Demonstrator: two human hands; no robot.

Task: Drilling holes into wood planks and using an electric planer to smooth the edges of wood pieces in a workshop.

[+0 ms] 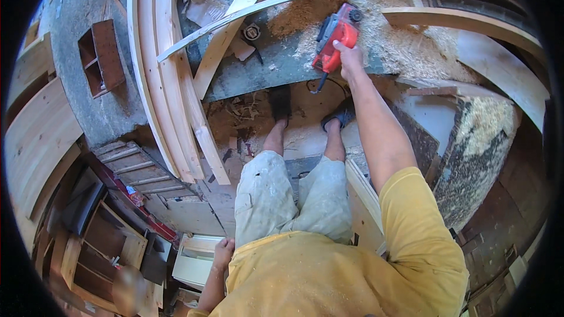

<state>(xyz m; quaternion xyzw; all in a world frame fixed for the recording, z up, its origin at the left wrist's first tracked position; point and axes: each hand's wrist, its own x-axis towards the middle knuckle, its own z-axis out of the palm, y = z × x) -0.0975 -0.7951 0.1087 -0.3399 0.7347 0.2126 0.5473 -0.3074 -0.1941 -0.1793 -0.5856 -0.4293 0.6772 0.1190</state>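
Now the right hand (pixel 351 58) grips a red electric planer (pixel 335 38) over the sawdust-strewn desk (pixel 276 64); the left hand (pixel 223 253) hangs empty, loosely curled. Next, seemingly, a steady pass along a plank (pixel 252 9).

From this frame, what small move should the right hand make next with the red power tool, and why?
Probably lift it clear. The right hand grips the red power planer over sawdust on the floor, with no board under it; the planks lie to the left.
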